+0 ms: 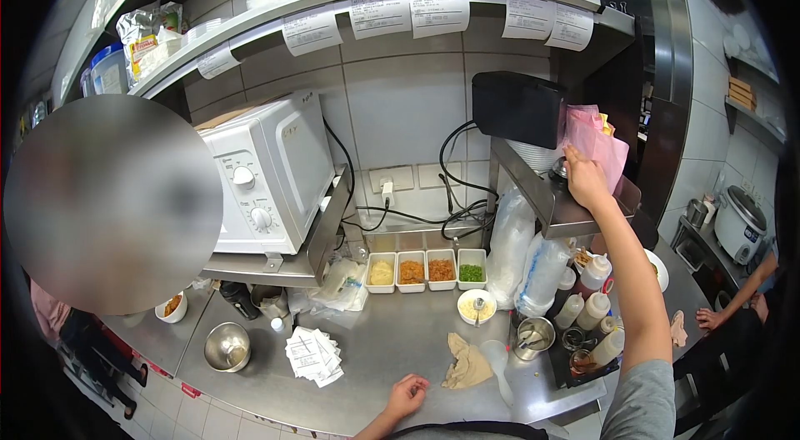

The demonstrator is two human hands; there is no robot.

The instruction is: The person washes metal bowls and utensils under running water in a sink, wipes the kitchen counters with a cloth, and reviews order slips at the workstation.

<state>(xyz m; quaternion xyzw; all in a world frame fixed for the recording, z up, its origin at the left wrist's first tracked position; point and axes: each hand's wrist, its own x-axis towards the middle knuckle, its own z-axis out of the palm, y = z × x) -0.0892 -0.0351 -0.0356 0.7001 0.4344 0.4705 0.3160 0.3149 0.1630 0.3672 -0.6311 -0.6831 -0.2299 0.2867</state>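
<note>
My left hand hovers at or rests on the front edge of the steel counter, its fingers loosely curled in with nothing visible in them. To its right lie a crumpled tan cloth and a translucent plastic spoon. My right hand reaches up to the small raised steel shelf, fingers stretched out over a small dark and silver round thing that they partly hide. Just behind that hand stand pink plastic bags or sheets, and a black box-shaped device is to the left.
White tubs of toppings line the back. Squeeze bottles crowd the right, near a steel cup. Paper slips and a steel bowl lie left, below a microwave. Another person's hand touches the right-hand counter.
</note>
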